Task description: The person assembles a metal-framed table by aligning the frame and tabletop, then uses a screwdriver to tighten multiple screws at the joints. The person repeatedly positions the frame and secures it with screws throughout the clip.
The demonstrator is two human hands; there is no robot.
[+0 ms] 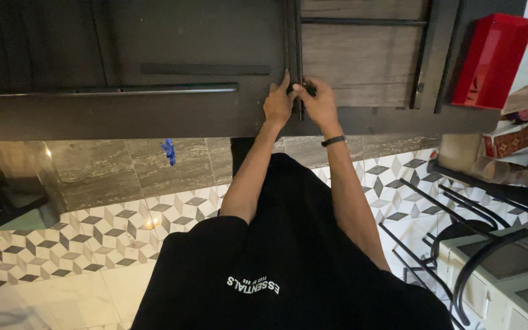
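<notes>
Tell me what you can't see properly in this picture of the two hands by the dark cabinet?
- Small dark thing pinched at the cabinet edge, head view: the right hand covers most of it, so its kind is unclear.
- Left hand: fingertips hidden behind the black vertical bar.
- Red box: its inside faces away.
- Cabinet: top cut off by the picture edge.

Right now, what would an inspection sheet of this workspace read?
Surface: dark wooden panel beside a grey wood-grain panel.
Job's things: small dark object at the vertical black metal bar.
Clutter: red plastic box; small blue object.
Fingers: left hand rests against the bar; right hand pinches the small dark object.
Cables: nothing seen.
Surroundings: geometric patterned tile floor.
</notes>
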